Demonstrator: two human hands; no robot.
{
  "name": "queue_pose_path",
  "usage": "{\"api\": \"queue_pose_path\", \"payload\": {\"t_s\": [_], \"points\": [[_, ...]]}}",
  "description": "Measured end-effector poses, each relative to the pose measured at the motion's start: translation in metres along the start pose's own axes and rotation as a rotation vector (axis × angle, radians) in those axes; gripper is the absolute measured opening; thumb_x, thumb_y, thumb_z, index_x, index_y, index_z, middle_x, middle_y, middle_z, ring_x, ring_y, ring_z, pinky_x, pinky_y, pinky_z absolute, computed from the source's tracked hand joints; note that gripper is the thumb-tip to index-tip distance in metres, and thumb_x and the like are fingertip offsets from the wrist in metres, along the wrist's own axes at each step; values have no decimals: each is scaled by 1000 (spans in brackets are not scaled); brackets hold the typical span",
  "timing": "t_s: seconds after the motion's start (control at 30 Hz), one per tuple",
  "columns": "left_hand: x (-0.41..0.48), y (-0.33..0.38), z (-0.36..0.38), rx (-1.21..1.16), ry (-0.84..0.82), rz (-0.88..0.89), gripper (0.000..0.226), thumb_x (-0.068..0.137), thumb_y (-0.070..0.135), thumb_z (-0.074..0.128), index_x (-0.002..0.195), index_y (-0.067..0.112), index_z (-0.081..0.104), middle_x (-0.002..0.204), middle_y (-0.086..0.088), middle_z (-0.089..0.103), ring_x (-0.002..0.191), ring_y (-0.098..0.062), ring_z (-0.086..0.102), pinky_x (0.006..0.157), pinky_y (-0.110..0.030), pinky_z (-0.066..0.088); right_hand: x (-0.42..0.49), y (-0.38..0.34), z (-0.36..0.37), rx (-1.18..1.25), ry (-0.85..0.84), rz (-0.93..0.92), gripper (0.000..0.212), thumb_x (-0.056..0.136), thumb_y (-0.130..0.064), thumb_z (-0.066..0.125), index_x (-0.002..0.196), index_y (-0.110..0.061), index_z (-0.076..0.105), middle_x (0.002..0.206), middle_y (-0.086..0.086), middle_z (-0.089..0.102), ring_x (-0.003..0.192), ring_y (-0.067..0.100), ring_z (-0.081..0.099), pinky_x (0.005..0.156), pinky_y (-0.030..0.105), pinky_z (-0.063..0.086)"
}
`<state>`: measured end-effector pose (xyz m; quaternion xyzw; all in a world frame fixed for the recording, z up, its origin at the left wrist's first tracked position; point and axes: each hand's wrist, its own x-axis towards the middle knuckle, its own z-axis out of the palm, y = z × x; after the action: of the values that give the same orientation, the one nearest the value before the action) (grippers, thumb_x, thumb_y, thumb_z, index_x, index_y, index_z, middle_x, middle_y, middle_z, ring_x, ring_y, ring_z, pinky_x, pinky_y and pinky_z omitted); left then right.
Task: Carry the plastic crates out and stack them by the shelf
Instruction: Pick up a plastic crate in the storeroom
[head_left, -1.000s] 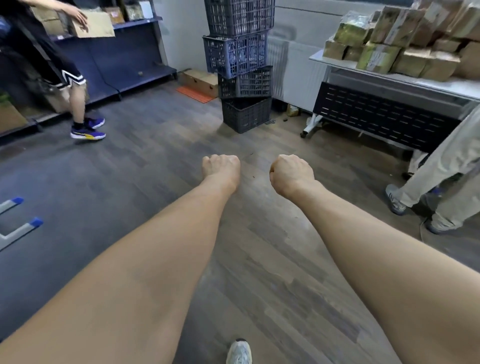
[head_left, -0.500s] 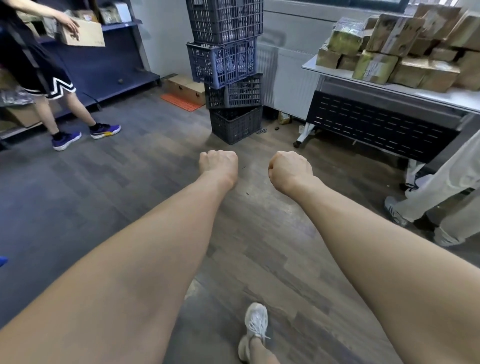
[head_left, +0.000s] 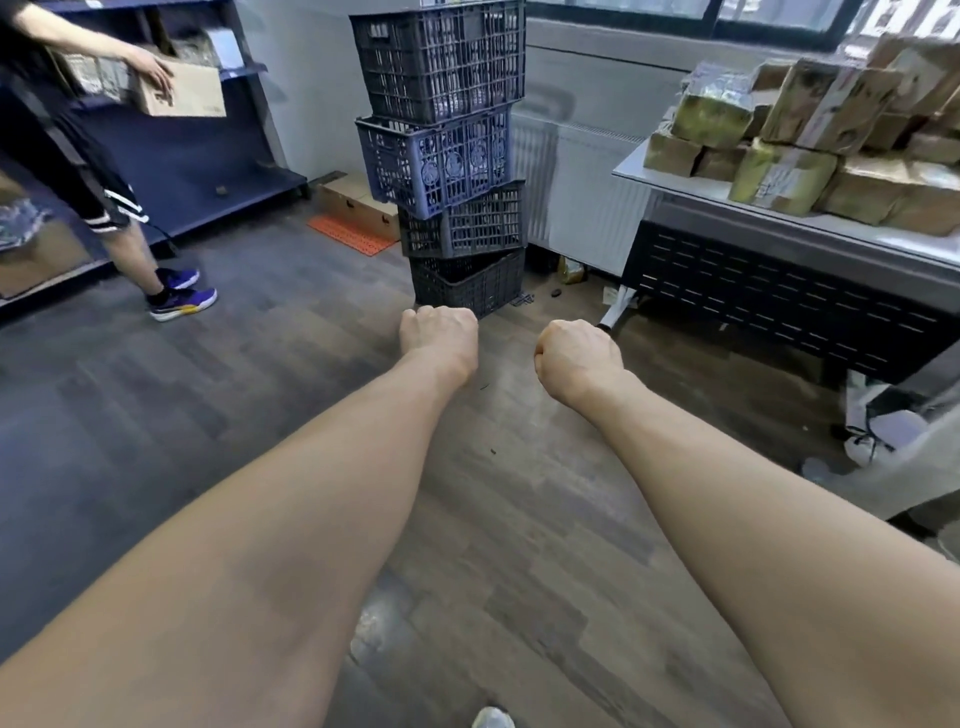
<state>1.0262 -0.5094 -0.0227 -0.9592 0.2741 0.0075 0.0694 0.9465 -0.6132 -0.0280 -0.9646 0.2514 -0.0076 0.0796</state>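
A stack of plastic crates (head_left: 457, 208) stands on the floor against the back wall, right of the blue shelf (head_left: 197, 150). Its bottom crate (head_left: 467, 283) is dark grey, and a blue crate (head_left: 436, 161) sits third from the floor under a dark top crate (head_left: 441, 57). My left hand (head_left: 440, 335) is a closed fist held out just in front of the bottom crate, holding nothing. My right hand (head_left: 576, 358) is also a closed, empty fist, a little to the right and nearer to me.
A person (head_left: 78, 156) at the left holds a cardboard box (head_left: 182, 96) by the blue shelf. A flat carton (head_left: 358, 202) and an orange mat (head_left: 350, 236) lie left of the stack. A table (head_left: 779, 244) with wrapped parcels (head_left: 810, 135) stands at the right, beside a radiator (head_left: 582, 192).
I have walked closer to the crate stack, which now looms larger and nearer my fists. Both fists stay closed. The person at the left has shifted stance with the box.
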Motion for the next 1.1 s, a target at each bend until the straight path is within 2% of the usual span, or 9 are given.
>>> {"api": "queue_pose_path", "payload": {"t_s": [0.2, 0.4, 0.7, 1.1], "points": [[77, -1, -6, -5, 6, 17, 35, 86, 4, 54, 121, 11, 56, 124, -10, 59, 120, -27, 51, 97, -33, 38, 82, 1, -4, 4, 0, -7, 28, 88, -1, 49, 103, -13, 69, 106, 10, 66, 100, 31, 61, 71, 28, 40], [157, -6, -8, -5, -12, 26, 32, 87, 3, 54, 119, 9, 56, 121, -12, 59, 118, -28, 51, 97, -34, 38, 162, -3, -2, 11, -7, -12, 26, 87, -1, 50, 101, -11, 70, 102, 12, 67, 97, 33, 62, 73, 30, 44], [314, -23, -13, -26, -8, 70, 30, 88, 4, 54, 117, 10, 57, 120, -11, 59, 117, -28, 51, 97, -35, 38, 310, -9, -7, 14, 3, 21, 24, 87, -1, 51, 98, -11, 70, 101, 13, 67, 95, 34, 62, 69, 29, 41], [494, -51, -27, 5, -7, 116, 31, 88, 3, 55, 118, 9, 55, 120, -14, 58, 116, -30, 51, 96, -39, 38, 486, -28, -16, 21, -5, 64, 22, 84, -1, 55, 97, -11, 70, 98, 12, 67, 92, 33, 63, 68, 29, 43]]}}
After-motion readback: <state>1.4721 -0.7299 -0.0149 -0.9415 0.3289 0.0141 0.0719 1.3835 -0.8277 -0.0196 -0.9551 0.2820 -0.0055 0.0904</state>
